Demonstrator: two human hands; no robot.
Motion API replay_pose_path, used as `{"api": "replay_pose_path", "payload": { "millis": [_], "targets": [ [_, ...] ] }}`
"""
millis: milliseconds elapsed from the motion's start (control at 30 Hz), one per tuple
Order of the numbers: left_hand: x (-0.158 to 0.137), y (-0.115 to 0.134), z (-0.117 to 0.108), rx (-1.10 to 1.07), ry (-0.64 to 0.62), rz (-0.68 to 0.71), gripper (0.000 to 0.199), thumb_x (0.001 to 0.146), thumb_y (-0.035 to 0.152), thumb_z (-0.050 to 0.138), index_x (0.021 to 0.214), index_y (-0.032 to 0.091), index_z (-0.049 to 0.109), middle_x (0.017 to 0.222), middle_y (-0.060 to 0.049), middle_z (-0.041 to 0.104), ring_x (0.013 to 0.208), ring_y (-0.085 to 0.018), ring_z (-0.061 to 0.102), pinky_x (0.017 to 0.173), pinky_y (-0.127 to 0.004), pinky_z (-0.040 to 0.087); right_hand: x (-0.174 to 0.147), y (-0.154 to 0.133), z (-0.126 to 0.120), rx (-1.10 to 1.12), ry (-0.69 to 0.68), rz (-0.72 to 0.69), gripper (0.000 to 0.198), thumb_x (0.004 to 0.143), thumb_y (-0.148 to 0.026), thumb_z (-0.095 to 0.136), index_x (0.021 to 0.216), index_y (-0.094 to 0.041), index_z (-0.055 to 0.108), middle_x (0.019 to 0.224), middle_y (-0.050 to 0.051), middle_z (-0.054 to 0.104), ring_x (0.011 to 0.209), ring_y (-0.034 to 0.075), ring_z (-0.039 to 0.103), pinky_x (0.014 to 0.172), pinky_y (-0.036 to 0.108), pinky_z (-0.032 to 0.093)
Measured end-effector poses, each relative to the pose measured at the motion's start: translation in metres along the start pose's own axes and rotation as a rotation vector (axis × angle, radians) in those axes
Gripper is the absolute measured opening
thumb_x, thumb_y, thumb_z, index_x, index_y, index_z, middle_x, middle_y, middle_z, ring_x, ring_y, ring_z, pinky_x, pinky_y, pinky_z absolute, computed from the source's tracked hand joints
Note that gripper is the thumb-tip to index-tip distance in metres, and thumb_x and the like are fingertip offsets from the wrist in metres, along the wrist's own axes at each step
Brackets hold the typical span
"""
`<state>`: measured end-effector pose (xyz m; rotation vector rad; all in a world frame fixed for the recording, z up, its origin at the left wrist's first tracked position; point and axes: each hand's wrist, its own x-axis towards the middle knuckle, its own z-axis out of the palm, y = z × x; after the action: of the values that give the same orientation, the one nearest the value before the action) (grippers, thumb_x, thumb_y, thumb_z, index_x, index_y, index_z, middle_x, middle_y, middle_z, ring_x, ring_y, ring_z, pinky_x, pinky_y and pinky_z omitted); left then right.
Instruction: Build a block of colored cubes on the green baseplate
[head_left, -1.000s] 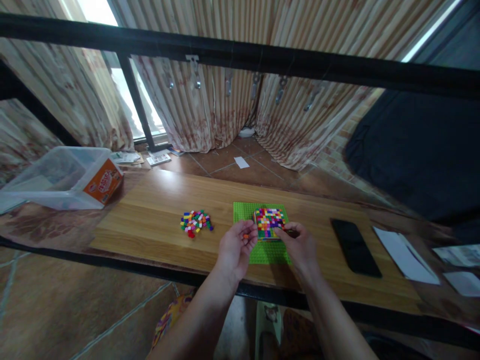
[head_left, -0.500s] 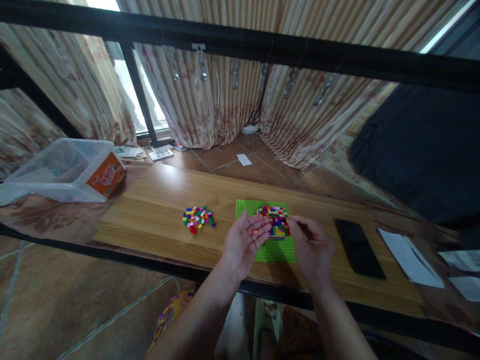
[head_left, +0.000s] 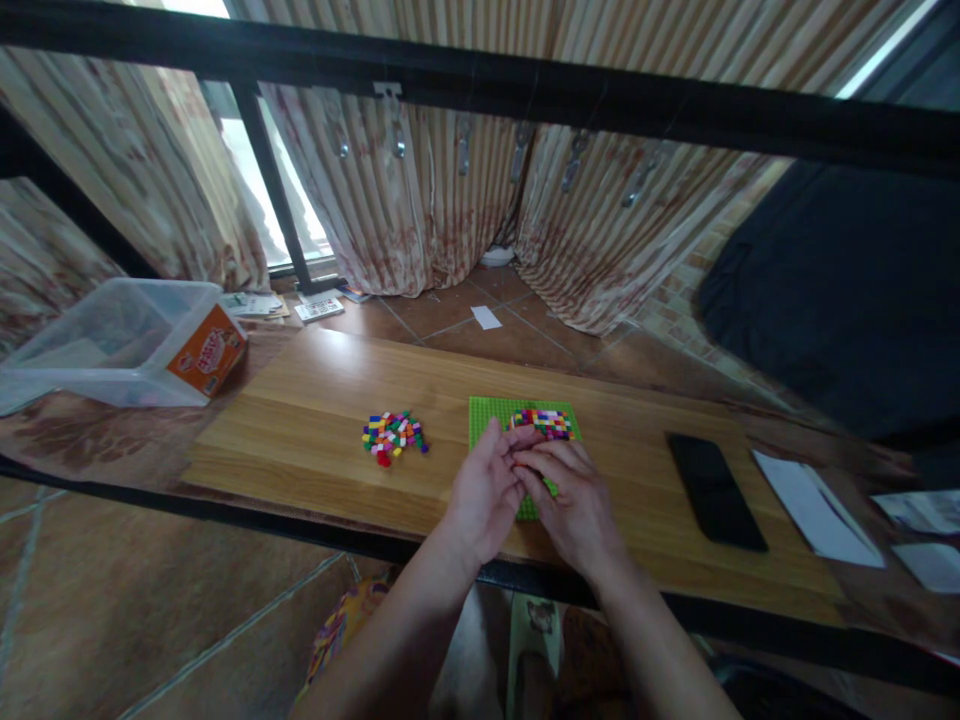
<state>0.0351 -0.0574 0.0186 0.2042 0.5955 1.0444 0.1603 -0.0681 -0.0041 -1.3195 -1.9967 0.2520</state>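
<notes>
My left hand (head_left: 484,495) lies palm up over the green studded baseplate (head_left: 489,410), its fingers stretched out and slightly curled. My right hand (head_left: 574,500) reaches across to it, with thumb and fingertips pinched together at the left fingers. A bit of a small orange-red toy brick (head_left: 517,463) shows at those fingertips; most of it is hidden. Behind the hands, a block of tightly packed multicoloured toy bricks (head_left: 544,420) sits on the baseplate, its near part covered by my right hand.
Loose coloured bricks (head_left: 394,435) lie in a pile on the wooden board (head_left: 300,430) to the left. A black phone (head_left: 716,490) and white papers (head_left: 817,508) are at the right. At the far left stands a clear plastic bin (head_left: 127,340). A dark rail (head_left: 480,75) crosses above.
My right hand has moved left from the right edge of the brick block to my left palm, where an orange brick lay. My left hand stays nearly in place.
</notes>
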Motion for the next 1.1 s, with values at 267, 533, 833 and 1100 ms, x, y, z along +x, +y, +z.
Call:
{"api": "replay_pose_path", "payload": {
  "millis": [267, 533, 833, 1100],
  "targets": [
    [0.000, 0.003, -0.001, 0.036, 0.097, 0.055, 0.033, 0.088, 0.040, 0.052, 0.088, 0.012, 0.070, 0.100, -0.014, 0.070, 0.092, -0.019, 0.064, 0.087, -0.030, 0.046, -0.001, 0.014, -0.019, 0.040, 0.192, 0.217, 0.021, 0.090, -0.037, 0.054, 0.092, -0.022, 0.068, 0.089, 0.004, 0.071, 0.082, 0.020, 0.064, 0.077, 0.034, 0.049],
    [0.003, 0.009, -0.004, 0.058, 0.318, 0.131, 0.024, 0.086, 0.027, 0.054, 0.075, 0.011, 0.068, 0.076, -0.006, 0.068, 0.066, -0.011, 0.060, 0.067, -0.023, 0.045, -0.003, 0.037, -0.025, 0.135, 0.250, 0.372, 0.024, 0.085, -0.042, 0.058, 0.086, -0.021, 0.070, 0.088, 0.005, 0.070, 0.082, 0.021, 0.064, 0.079, 0.036, 0.048],
    [0.003, 0.008, -0.003, 0.077, 0.323, 0.113, 0.023, 0.086, 0.025, 0.053, 0.074, 0.011, 0.068, 0.075, -0.006, 0.068, 0.063, -0.010, 0.059, 0.064, -0.022, 0.043, -0.002, 0.045, -0.006, -0.017, 0.157, 0.264, 0.021, 0.085, -0.039, 0.059, 0.080, -0.024, 0.073, 0.110, 0.008, 0.061, 0.107, 0.027, 0.054, 0.094, 0.045, 0.042],
    [0.004, 0.007, -0.005, 0.089, 0.302, 0.116, 0.018, 0.082, 0.023, 0.057, 0.075, 0.011, 0.068, 0.075, -0.005, 0.067, 0.064, -0.009, 0.058, 0.063, -0.021, 0.042, 0.001, 0.053, 0.006, 0.139, 0.284, 0.432, 0.020, 0.073, -0.038, 0.067, 0.081, -0.020, 0.070, 0.107, 0.009, 0.063, 0.100, 0.024, 0.059, 0.089, 0.042, 0.045]
  ]
}}
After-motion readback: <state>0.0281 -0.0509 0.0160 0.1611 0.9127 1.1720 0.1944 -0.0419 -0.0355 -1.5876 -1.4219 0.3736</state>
